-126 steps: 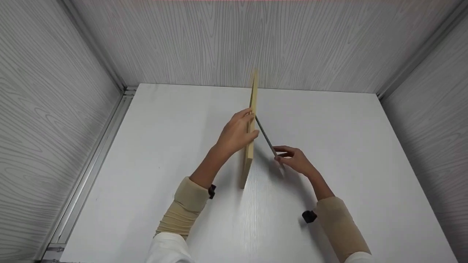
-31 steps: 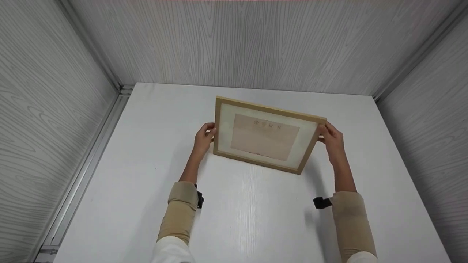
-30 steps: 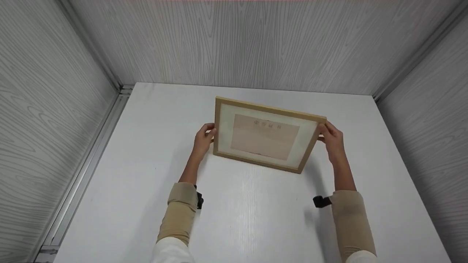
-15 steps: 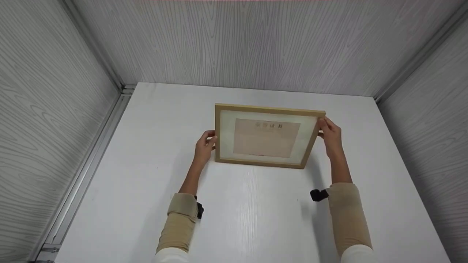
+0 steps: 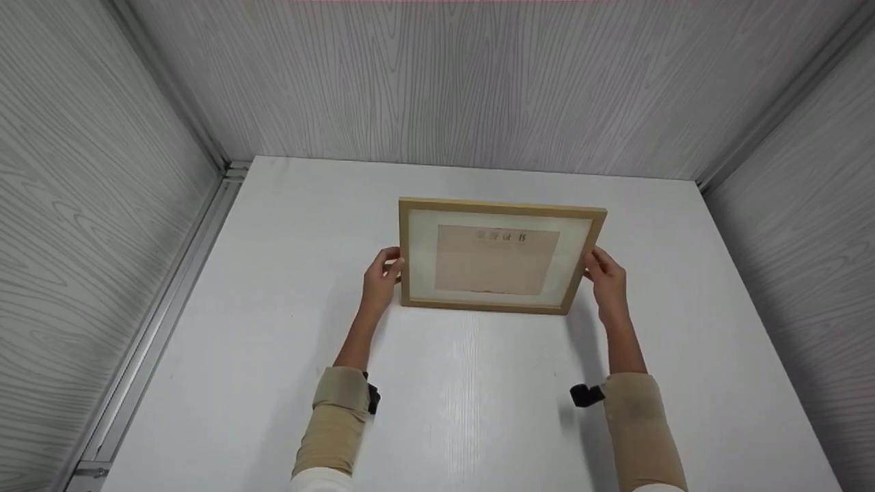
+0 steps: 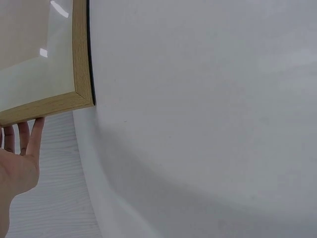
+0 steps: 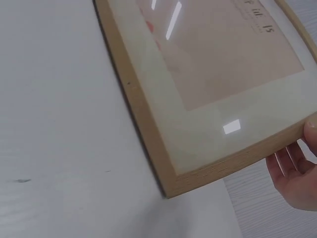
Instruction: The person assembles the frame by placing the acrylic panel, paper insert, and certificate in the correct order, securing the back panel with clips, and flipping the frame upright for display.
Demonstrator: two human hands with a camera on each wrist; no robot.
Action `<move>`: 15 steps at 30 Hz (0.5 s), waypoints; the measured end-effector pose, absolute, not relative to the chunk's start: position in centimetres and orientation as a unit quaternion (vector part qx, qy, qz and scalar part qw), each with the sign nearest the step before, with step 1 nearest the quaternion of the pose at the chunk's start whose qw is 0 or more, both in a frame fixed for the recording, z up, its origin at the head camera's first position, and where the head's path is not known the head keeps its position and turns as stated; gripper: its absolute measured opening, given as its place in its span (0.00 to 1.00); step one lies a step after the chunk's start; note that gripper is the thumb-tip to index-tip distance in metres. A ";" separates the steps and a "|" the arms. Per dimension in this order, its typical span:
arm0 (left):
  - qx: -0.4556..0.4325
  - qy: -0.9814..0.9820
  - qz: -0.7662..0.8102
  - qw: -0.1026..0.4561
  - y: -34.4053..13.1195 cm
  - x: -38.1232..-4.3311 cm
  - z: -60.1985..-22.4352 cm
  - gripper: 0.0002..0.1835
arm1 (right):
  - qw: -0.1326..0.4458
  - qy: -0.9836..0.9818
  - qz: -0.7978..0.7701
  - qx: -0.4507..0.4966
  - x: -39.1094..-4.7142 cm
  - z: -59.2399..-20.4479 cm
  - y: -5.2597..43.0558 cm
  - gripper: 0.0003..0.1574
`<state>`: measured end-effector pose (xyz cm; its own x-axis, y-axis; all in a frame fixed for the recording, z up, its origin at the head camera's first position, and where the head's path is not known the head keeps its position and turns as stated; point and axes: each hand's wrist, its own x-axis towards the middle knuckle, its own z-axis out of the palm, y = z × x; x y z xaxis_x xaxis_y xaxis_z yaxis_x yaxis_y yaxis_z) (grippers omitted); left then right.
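Observation:
A light-wood picture frame (image 5: 502, 208) stands on the white table, leaning back with its glazed front facing me. Behind the glass lies a pinkish certificate (image 5: 495, 263) with a line of characters near its top, inside a pale border. My left hand (image 5: 381, 280) holds the left side edge; in the left wrist view its fingers (image 6: 34, 136) meet the wood. On the opposite edge my right hand (image 5: 607, 283) grips the frame, and the right wrist view has its thumb (image 7: 311, 133) on the front with the other fingers beyond the edge. The back of the frame is hidden.
The white table (image 5: 478, 389) extends around the frame on all sides. Grey wood-grain panels stand at the back (image 5: 444, 82), left (image 5: 89, 225) and right (image 5: 806, 205). A metal rail (image 5: 164, 307) runs along the left side of the table.
Earlier the frame stood edge-on, my right hand at a thin dark support behind it. It has since turned to face me and levelled. My right hand has moved down its edge.

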<state>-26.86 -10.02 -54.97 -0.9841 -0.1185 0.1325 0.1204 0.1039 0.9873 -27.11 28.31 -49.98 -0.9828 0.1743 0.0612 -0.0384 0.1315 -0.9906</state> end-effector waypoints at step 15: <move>-0.003 -0.742 -0.665 0.089 -9.9 -26.6 -55.3 0.16 | 0.073 -0.735 0.668 -0.086 -26.9 -49.9 27.5 0.27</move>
<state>-26.63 -9.94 -55.34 -0.9840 -0.1141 0.1370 0.1237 0.1165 0.9855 -26.92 27.48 -49.88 -0.9745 0.2243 -0.0074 0.0287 0.0919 -0.9954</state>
